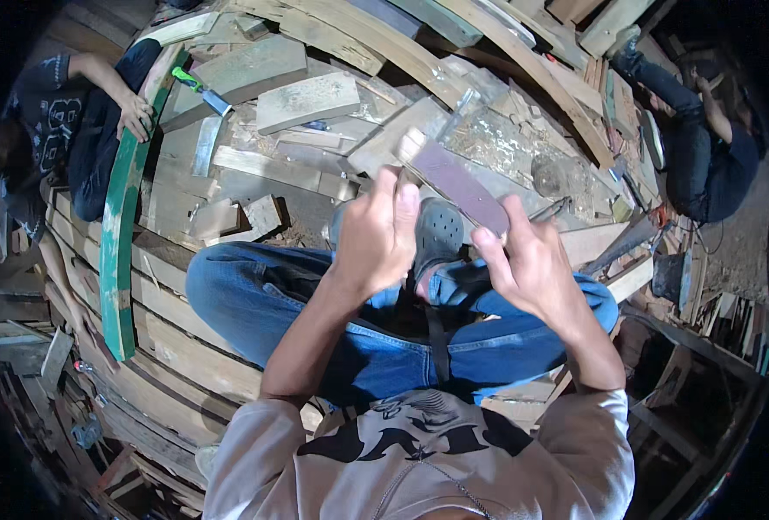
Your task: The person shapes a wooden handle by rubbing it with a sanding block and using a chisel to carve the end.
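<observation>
Between my two hands is a flat purplish bar (459, 184) with rounded ends, tilted down to the right; it looks like a sharpening stone or sanding block. My left hand (374, 230) is closed at its upper left end, thumb up. A pale, rounded wooden end (411, 143) sticks out just above that fist; whether it belongs to the bar or to a separate tool I cannot tell. My right hand (534, 260) pinches the lower right end between thumb and fingers. Both hands are above my crossed legs in blue jeans (254, 299).
A green-handled chisel (201, 90) lies among wood offcuts (308, 101) ahead. To the left, a person's hand (135, 118) rests on a long green-painted beam (124, 234). Another person (705, 165) sits at far right. Long curved-looking planks (540, 78) lie beyond; slats (194, 347) are beneath me.
</observation>
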Available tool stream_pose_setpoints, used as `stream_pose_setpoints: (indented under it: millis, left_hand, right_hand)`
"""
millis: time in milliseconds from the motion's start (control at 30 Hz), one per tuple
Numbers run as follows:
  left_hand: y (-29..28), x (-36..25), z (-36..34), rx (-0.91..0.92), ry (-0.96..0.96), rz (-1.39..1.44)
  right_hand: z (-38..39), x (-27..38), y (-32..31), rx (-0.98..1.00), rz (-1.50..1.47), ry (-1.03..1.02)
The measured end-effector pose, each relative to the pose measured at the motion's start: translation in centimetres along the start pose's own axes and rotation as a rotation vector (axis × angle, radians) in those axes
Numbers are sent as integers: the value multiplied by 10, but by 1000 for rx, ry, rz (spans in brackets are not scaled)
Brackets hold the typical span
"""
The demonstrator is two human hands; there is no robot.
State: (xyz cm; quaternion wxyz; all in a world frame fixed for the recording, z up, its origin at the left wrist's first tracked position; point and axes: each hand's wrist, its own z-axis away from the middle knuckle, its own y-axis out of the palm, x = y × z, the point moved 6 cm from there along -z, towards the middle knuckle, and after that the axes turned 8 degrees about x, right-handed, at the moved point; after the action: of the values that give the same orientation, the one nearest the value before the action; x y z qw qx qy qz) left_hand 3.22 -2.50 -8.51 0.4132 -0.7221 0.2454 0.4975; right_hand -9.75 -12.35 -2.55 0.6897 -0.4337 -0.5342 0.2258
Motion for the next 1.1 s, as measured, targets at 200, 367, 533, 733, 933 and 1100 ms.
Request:
stream_pose_setpoints:
  millis: [200, 367, 533, 733, 933, 1100]
  left_hand:
    - [1, -12, 5, -51, 74, -17]
    - [-49, 6, 0, -212, 9, 198]
    - [-30, 6, 5, 1, -53, 447]
    - [-22, -4, 5, 111, 28, 386]
    - [-7, -12, 12, 49, 89, 295]
    - [-20, -16, 4, 59, 105, 5]
  right_hand:
    - [-6, 8, -2, 21, 65, 34]
    - [36, -35, 8, 113, 52, 120]
    - [39, -36, -8, 78, -1, 163]
    - [24, -8, -18, -58, -9, -104]
    - [-14, 36, -19, -61, 83, -165]
    - [-9, 24, -8, 58, 44, -9]
